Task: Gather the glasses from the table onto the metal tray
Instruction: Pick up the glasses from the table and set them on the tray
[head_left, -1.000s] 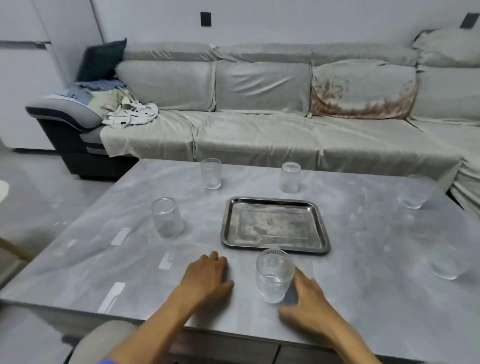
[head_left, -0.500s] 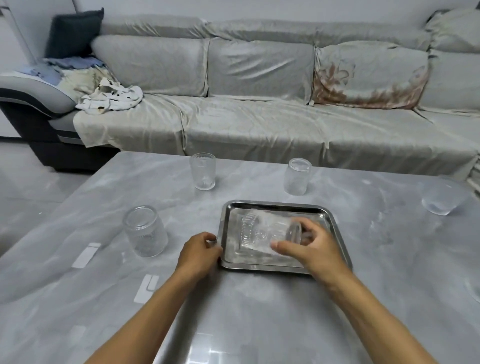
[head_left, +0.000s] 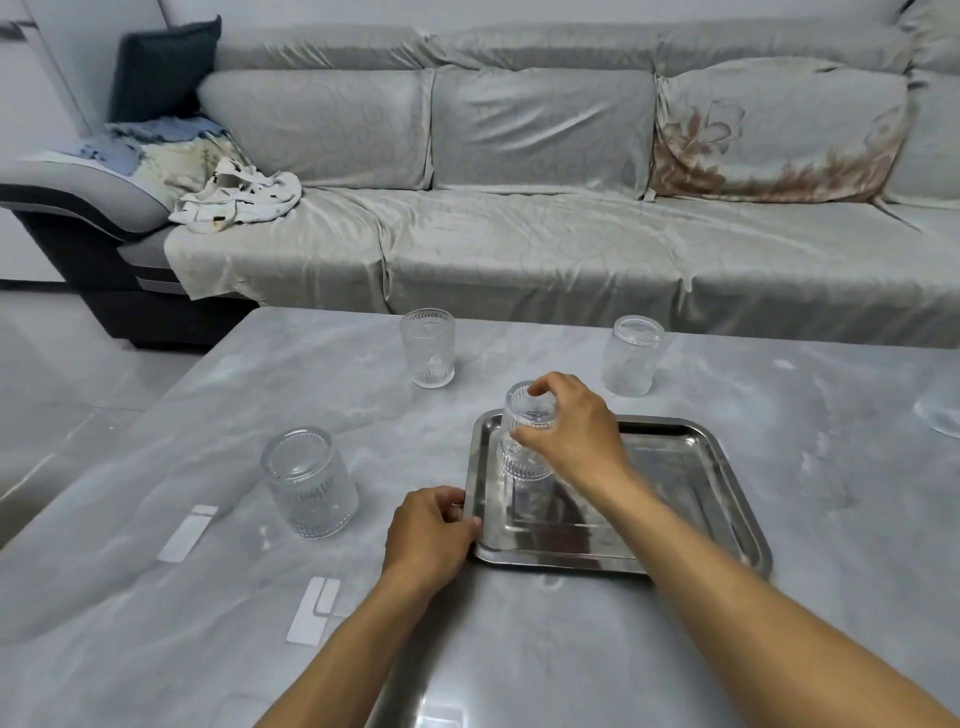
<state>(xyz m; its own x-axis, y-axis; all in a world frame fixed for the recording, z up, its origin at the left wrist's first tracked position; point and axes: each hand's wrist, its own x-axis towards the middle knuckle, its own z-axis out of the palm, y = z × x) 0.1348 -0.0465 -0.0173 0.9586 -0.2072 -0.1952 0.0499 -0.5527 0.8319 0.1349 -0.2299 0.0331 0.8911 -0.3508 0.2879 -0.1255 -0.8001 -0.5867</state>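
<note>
Ribbed clear glass (head_left: 525, 441), standing upright in the far left corner of the metal tray (head_left: 675, 499), is gripped near its top by the right hand (head_left: 574, 434). The tray's left rim is pinched by the left hand (head_left: 428, 535).

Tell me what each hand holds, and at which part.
Right hand: ribbed glass near its upper end, on the tray. Left hand: metal tray, at its near left edge.

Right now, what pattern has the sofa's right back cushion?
The right back cushion has a reddish-brown floral print, head view.
</note>
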